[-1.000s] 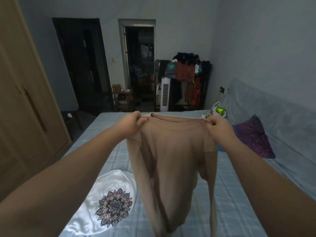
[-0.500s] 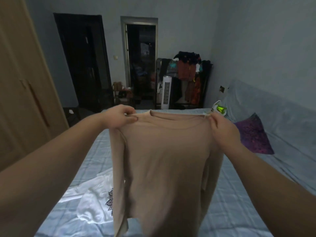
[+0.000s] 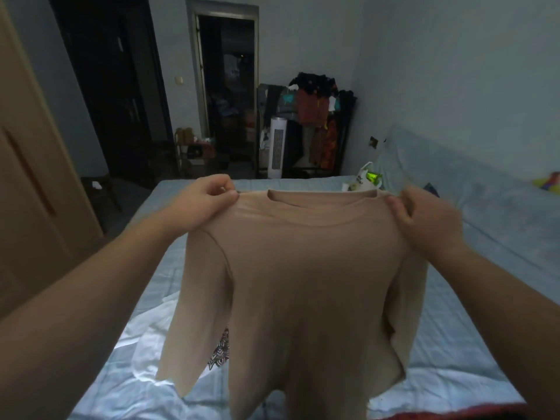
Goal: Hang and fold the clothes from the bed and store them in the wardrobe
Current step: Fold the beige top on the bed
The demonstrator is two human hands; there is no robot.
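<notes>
At the left edge of the frame stands the light wooden wardrobe door (image 3: 33,183), apparently closed; with both hands busy, opening it would mean letting go of one side. Left of centre, the left hand (image 3: 209,195) pinches one shoulder of the beige long-sleeved knit top (image 3: 303,283) between thumb and curled fingers; so small a hold on the seam could slip and drop that side in a heap. In the lower left, a white garment with a dark printed pattern (image 3: 142,338) lies on the blue checked bed sheet (image 3: 454,344), just under the hanging sleeve; laid down there, the top could crease over it. The top hangs spread at centre, above the bed. Right of centre, the right hand (image 3: 424,219) grips the other shoulder, thumb on the front; the sleeve below it looks bunched behind the body and could fold crooked.
</notes>
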